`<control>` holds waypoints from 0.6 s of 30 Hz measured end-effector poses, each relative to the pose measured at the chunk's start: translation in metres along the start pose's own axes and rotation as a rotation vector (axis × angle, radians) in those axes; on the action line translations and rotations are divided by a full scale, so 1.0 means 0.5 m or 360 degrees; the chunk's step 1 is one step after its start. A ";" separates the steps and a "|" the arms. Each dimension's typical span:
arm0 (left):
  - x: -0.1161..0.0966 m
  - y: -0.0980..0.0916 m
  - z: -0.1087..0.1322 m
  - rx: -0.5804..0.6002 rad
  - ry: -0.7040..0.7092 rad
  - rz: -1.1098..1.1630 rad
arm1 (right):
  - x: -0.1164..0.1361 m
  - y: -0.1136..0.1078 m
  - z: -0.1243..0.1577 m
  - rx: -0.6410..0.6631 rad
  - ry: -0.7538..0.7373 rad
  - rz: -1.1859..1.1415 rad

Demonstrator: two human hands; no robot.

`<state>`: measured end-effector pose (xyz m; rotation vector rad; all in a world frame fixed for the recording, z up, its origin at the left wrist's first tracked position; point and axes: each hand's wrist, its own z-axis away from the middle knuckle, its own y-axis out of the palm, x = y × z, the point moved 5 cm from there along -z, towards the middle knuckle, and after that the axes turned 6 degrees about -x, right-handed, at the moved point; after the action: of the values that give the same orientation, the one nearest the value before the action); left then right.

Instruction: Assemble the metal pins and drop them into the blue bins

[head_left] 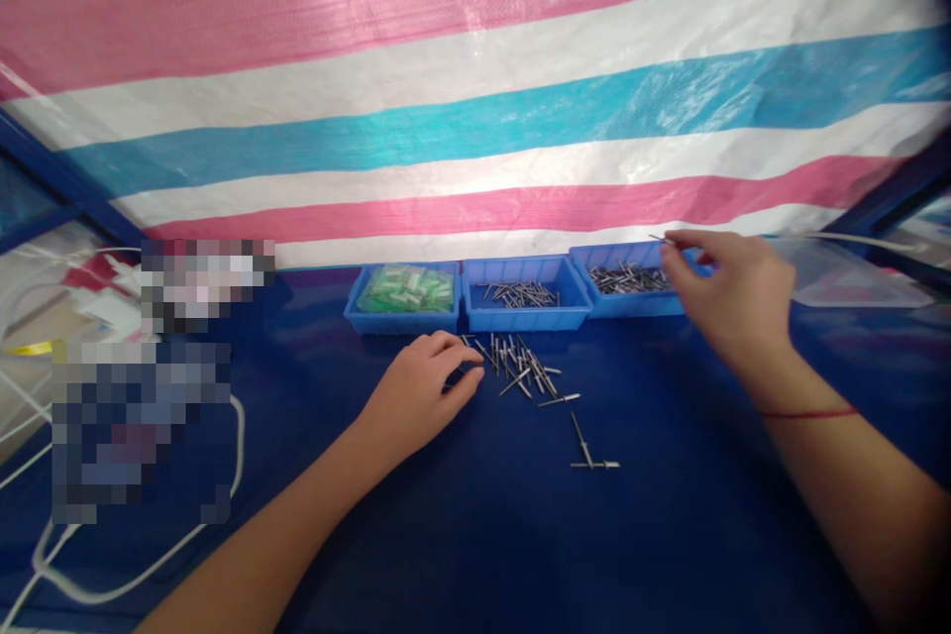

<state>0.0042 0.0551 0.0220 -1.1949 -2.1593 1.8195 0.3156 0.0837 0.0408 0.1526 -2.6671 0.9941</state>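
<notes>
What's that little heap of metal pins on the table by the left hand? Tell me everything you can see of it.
The heap of pins is a loose scatter of thin, silvery metal sticks, some with a thicker end. They lie flat and crisscrossed on the dark blue table, just before the middle tray. Two strays lie nearer the person, close together. The left hand curls at the heap's left edge, fingertips touching pins.

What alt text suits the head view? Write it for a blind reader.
A right hand pinches a thin metal pin above the rightmost of three blue bins, while the left hand rests on a dark blue table beside a loose pile of pins. A pink, white and blue striped sheet hangs behind.
</notes>
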 end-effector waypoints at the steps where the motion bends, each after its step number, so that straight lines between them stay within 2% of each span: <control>1: 0.002 0.002 0.001 0.0028 0.0020 -0.0079 | -0.016 0.008 -0.003 0.0049 -0.0014 0.0055; 4: 0.008 0.010 0.006 0.0121 0.0048 -0.0251 | -0.044 0.014 -0.005 0.0070 0.0013 0.0138; 7: 0.009 0.017 0.008 0.0191 0.0077 -0.0312 | -0.041 0.005 -0.003 0.0019 0.0069 0.0174; 15: 0.009 0.024 0.004 0.0266 0.0124 -0.0239 | 0.027 0.001 0.020 0.0177 -0.0021 -0.0030; 18: 0.013 0.027 0.003 0.0260 0.0150 -0.0226 | 0.070 0.001 0.035 0.0179 -0.0150 -0.0224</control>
<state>0.0058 0.0577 0.0073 -1.0427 -1.9491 1.8023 0.2783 0.0726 0.0384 0.4146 -2.6408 1.1164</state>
